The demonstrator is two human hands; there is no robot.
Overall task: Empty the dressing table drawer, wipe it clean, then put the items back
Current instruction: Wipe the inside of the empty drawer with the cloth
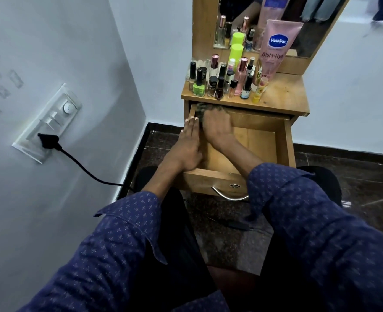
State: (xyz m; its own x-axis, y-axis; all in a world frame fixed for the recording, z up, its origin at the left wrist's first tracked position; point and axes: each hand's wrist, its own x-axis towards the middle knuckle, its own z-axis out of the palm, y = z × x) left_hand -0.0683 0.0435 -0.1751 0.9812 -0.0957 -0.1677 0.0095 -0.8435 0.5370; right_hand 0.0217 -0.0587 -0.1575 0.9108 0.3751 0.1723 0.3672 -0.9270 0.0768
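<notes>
Your drawer (pixel 282 140) is emptied; the bottles (pixel 222 82) crowd the counter (pixel 285 95). Your right hand (pixel 217 127) is clamped on a cloth (pixel 202 109) wiping the back corner, your left hand (pixel 186 147) lies flat on the rim. Restocking remains.

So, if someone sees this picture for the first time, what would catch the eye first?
Probably the two hands in the open wooden drawer: the right hand presses a dark cloth into the far left corner, while the left hand rests flat on the drawer's left wall. Next, the crowd of small cosmetic bottles on the tabletop above, with the tall pink Vaseline tube leaning against the mirror.
</notes>
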